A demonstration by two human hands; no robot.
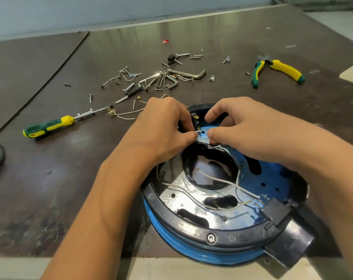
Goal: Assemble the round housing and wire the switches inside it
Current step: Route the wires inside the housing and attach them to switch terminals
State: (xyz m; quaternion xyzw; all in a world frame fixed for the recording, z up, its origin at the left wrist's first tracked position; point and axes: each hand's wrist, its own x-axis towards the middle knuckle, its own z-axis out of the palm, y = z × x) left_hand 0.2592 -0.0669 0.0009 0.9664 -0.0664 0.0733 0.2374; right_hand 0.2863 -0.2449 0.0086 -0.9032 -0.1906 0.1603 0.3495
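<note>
Two hands are seen over the round housing (pixel 191 235), which is set at the near edge of the worktop (pixel 70 178), right of the middle. A white wire (pixel 198 132) is pinched between thumb and forefinger of the left hand (pixel 163 126), beside the switch (pixel 196 118) at the housing's far rim. The right hand (pixel 252 134) is curled close by; whether anything is held there cannot be told. A screwdriver (pixel 50 126) is laid towards the left edge

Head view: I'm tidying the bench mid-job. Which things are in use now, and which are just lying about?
In use: round housing, white wire pinched by the left hand, switch terminals, right hand close by them.
Lying about: screwdriver, pliers, hex keys, loose screws.
</note>
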